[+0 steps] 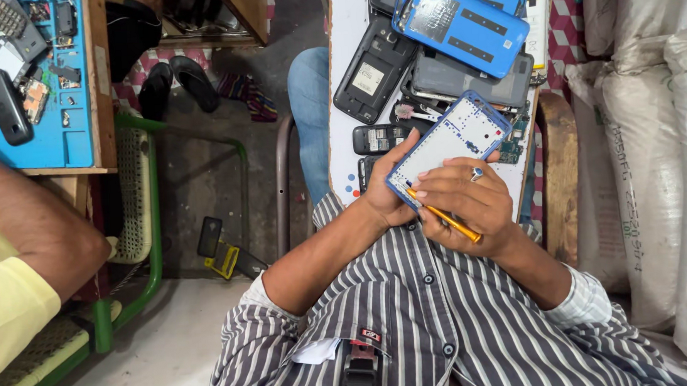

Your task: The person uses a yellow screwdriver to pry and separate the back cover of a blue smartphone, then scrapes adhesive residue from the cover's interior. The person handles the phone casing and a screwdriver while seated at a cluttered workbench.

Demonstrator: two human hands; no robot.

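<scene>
My left hand (387, 189) grips a blue-edged phone frame (451, 140) from below, its white inner side facing up. My right hand (467, 203) rests on the frame's near end and holds a thin orange tool (447, 220) whose tip touches the frame's lower edge. A ring sits on one finger of the right hand. Both hands hover over a white board (341, 77) on my lap, just in front of my striped shirt.
The white board carries several opened phones: a blue back cover (459, 22), black phone bodies (373, 68) and small keypad phones (380, 138). Another person's arm (36, 229) is at left, by a blue mat (56, 144) with phone parts. White sacks (651, 164) stand at right.
</scene>
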